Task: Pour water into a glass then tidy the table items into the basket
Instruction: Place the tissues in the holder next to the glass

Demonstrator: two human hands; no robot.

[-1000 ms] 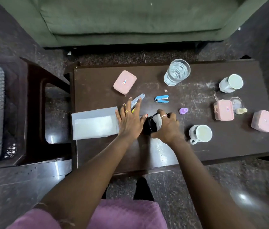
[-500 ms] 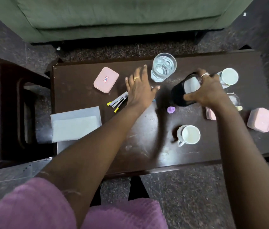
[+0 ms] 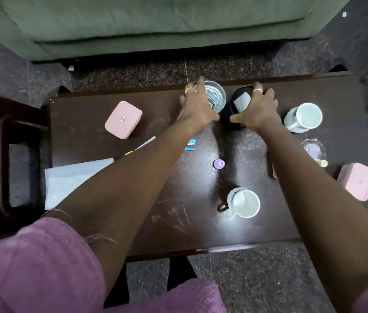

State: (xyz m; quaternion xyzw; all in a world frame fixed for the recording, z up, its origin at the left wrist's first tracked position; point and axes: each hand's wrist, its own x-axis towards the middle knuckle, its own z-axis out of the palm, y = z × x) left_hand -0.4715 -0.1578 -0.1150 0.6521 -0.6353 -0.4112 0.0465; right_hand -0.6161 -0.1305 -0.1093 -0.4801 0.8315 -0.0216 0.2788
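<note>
**While both grips close at the far edge**

Where the worktop [image 3: 83, 141] meets its far edge, we have the left grip [image 3: 197, 107] curled round the glass [image 3: 216, 96]. The fingers hook over its far left side and the thumb lies against the near side. Water shows inside the glass. Our right grip [image 3: 257, 109] clamps the black bottle [image 3: 242, 101], fingers draped over the top and thumb on the near left, with a white label showing between them. Glass and bottle are just beside each other, the glass to the left.

Right of the bottle sits a white mug [image 3: 307, 116], and a second white mug [image 3: 245, 203] stands nearer us, toward the front edge. Between our forearms lies a small purple cap [image 3: 219, 163]. A blue stapler [image 3: 191, 144] peeks out from under the left forearm. Further left a pink box [image 3: 123, 119] rests on the worktop, and a sheet of pale paper [image 3: 74, 179] lies at the left end. A second pink box [image 3: 356, 180] sits at the right end. Beyond the worktop runs a green sofa [image 3: 156, 23].
</note>
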